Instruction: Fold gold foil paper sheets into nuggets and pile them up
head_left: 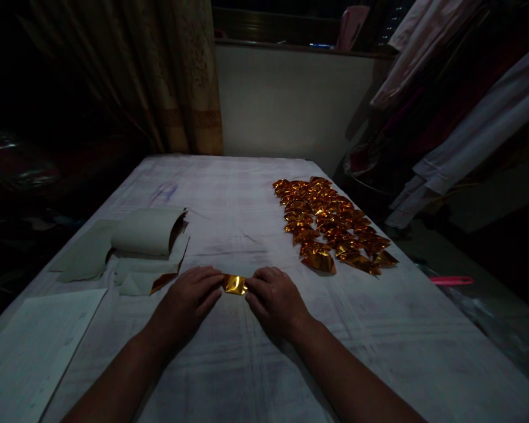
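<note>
A small folded piece of gold foil paper (234, 284) lies on the white-covered table (247, 211) close to me. My left hand (188, 301) pinches its left end with curled fingers. My right hand (274, 298) pinches its right end the same way. Both hands rest on the cloth. Several finished gold foil folds (330, 224) lie in rows at the right of the table.
A stack of pale sheets with gold undersides (147, 247) lies at the left, one sheet curled up. A white paper (30, 346) sits at the near left corner. Curtains hang behind; clothes hang at the right. A pink object (450, 281) lies beyond the table's right edge.
</note>
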Motion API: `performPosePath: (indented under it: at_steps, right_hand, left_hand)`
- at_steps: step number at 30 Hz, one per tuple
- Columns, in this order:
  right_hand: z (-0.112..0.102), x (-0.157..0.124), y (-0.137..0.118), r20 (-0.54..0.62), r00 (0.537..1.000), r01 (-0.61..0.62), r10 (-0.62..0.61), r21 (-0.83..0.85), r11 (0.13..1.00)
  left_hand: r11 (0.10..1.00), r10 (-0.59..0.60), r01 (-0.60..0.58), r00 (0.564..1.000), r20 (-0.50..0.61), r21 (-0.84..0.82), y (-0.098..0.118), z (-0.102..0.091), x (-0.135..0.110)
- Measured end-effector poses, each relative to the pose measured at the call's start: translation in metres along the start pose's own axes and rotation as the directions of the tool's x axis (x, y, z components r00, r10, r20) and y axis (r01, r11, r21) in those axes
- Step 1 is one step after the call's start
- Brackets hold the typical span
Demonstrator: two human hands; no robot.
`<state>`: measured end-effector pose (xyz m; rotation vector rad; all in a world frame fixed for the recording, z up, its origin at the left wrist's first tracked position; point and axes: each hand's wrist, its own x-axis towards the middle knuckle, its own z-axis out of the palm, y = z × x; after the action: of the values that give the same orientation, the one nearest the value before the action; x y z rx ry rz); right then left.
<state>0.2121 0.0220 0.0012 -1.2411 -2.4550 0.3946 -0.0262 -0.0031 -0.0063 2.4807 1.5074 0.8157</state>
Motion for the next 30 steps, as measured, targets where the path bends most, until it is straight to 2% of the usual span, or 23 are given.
performPosePath:
  at_steps: [3,12,21,30]
  right_hand:
    - [-0.001,0.001,-0.002,0.007,1.000,-0.016,0.016,-0.003,1.000]
    - [-0.001,0.004,0.000,0.025,0.999,-0.030,0.031,-0.028,0.999]
    - [0.001,0.005,0.007,0.009,0.999,0.040,-0.040,-0.070,0.997]
    - [0.000,0.006,0.006,0.019,0.999,0.053,-0.051,-0.114,0.992]
  left_hand:
    - [0.999,0.028,-0.028,1.000,0.005,0.037,-0.001,-0.002,0.004]
    - [0.999,0.004,-0.007,0.998,0.068,0.048,0.006,0.000,0.008]
    - [0.994,0.047,-0.054,0.996,0.077,0.095,0.011,-0.004,0.008]
    - [0.978,0.075,-0.082,0.996,0.045,0.192,0.023,-0.003,0.010]
